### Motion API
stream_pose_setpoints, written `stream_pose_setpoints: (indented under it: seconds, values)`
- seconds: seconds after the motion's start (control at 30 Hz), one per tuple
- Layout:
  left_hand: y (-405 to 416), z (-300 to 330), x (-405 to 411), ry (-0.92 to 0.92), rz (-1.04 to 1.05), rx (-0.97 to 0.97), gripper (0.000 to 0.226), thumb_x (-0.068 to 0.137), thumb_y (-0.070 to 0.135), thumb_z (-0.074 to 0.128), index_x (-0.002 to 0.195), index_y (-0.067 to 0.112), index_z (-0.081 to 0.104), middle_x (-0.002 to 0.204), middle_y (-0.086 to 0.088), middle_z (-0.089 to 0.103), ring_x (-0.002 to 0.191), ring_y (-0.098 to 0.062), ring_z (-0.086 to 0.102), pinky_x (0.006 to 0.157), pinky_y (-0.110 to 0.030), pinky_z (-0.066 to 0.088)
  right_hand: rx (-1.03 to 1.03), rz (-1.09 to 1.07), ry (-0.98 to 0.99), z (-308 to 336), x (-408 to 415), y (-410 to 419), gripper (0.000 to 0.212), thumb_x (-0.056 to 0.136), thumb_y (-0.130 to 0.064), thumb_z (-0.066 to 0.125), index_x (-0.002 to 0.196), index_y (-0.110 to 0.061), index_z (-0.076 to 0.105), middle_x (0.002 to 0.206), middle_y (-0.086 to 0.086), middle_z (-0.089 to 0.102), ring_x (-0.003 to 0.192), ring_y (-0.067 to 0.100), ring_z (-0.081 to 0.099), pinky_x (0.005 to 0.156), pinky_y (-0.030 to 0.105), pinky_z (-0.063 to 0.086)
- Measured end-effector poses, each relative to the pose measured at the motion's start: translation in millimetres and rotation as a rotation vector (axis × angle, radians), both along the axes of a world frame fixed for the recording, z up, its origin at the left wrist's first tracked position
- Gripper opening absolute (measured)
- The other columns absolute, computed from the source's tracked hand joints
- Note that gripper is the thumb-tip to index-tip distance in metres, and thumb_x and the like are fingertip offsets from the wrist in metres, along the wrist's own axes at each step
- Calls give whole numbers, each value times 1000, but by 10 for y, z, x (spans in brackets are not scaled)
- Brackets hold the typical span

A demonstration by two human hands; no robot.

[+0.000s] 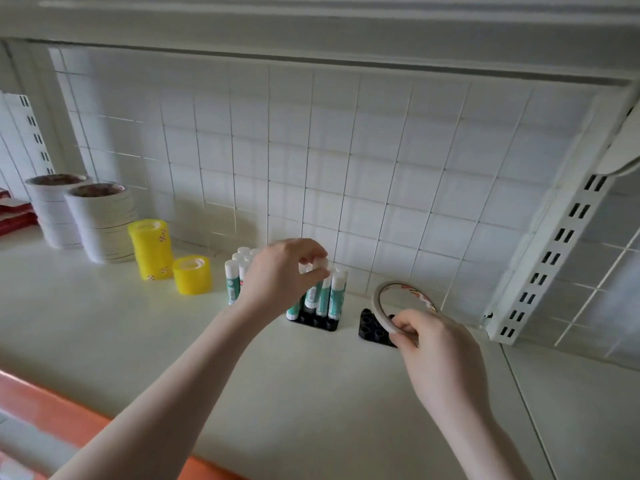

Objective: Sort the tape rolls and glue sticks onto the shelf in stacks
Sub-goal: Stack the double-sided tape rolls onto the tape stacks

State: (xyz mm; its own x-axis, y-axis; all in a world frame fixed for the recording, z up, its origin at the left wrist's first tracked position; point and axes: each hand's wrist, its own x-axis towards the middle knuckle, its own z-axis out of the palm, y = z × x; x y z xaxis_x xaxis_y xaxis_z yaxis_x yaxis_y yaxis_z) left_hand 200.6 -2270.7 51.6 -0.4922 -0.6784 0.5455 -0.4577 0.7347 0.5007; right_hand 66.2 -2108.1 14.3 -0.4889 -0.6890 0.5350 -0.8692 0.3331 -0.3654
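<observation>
My left hand (282, 271) pinches the white cap of a glue stick (315, 289) among several upright green-and-white glue sticks (336, 296) in a black holder (317, 322). My right hand (436, 355) grips a thin white tape roll (384, 318), tilted on edge above a second black holder (372, 329) with bare sockets. More glue sticks (232, 284) stand to the left, partly hidden by my left hand. Two stacks of yellow tape rolls (150, 249) (192, 274) and two tall stacks of white tape rolls (100, 223) (57, 211) stand at the left of the shelf (138, 341).
A white wire grid (311, 150) backs the shelf, and a slotted white upright (554, 258) slants on the right. Red packets (15, 216) lie at the far left. An orange edge strip (52, 407) runs along the shelf front. Another shelf hangs overhead.
</observation>
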Motion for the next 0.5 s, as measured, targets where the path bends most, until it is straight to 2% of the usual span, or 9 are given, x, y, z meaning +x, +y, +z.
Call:
stream_pose_setpoints:
  seconds: [0.1,0.23,0.37,0.5]
  values:
    - [-86,-52,11,3,-25,-27,16,78,24,71,94,19,70,81,15,63,78,-4,56,68,-6,35,13,-36,-9,-33,30,-21,14,69,-9,78,72,-19,68,67,-4,66,62,27,58,56,27,32]
    - [-160,-185,-3,39,-64,-58,17,74,25,72,90,17,72,81,8,69,79,-15,63,75,-27,42,55,-76,-29,-57,87,-30,11,73,-11,76,76,-19,69,72,-3,67,67,27,59,59,28,31]
    - [-230,-293,-3,11,-69,-67,26,69,35,62,87,19,72,78,5,69,78,-20,63,75,-30,40,92,-83,-52,-56,126,-68,9,76,-13,73,80,-19,69,78,-5,68,73,26,60,61,29,37]
    - [-288,-375,-9,34,-67,-97,22,66,32,64,80,16,71,76,3,70,76,-24,64,73,-33,42,116,-92,-65,-64,141,-97,7,77,-14,72,79,-19,69,76,-5,68,72,26,60,62,30,41]
